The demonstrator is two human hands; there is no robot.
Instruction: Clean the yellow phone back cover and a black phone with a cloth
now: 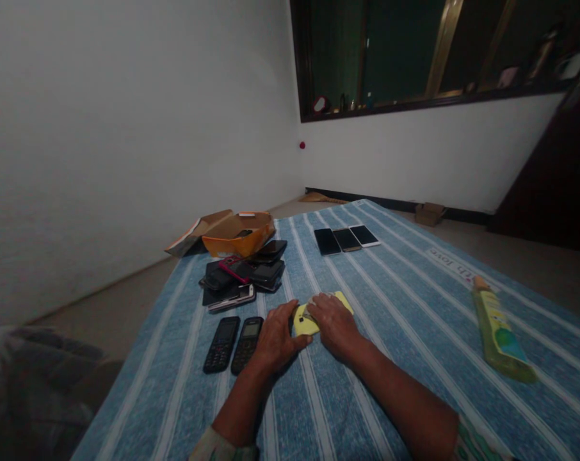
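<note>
A yellow smartphone lies back side up on the striped cloth, its dark camera spot showing near the left end. My left hand grips that left end between thumb and fingers. Over the middle of the phone is my right hand, its fingers closed on a small greyish cloth pressed against the back. Most of the cloth is hidden under the fingers. Just left of my left hand, two black keypad phones lie side by side, the right one partly behind my wrist.
A pile of phones sits at the left, before an open orange cardboard box. Three smartphones lie in a row farther back. A bottle of yellow-green liquid lies at the right on the blue striped cloth.
</note>
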